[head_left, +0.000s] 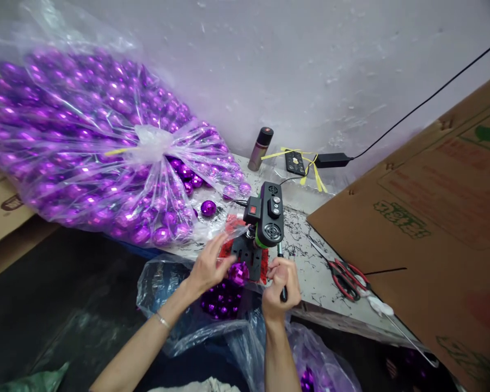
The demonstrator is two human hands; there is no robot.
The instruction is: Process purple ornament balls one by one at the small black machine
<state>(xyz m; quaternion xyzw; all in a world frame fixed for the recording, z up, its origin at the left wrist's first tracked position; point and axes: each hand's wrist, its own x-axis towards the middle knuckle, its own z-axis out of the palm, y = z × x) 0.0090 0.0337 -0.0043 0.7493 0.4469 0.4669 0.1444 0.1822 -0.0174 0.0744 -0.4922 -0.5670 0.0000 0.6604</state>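
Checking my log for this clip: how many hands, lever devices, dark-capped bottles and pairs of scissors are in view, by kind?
Left hand and right hand: 2
Lever device: 1
Dark-capped bottle: 1
Pair of scissors: 1
Total: 5

Right hand (281, 280) wraps the lever (284, 295) on the black machine (273, 212), left hand (208, 265) at a shiny purple ball (239, 273), bulging bag (152, 142) off left, scissors (344, 279) lying right!

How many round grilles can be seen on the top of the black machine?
2. The far grille is at the end of the black machine toward the wall; the near grille is at the opposite end. More may be hidden on its unseen sides.
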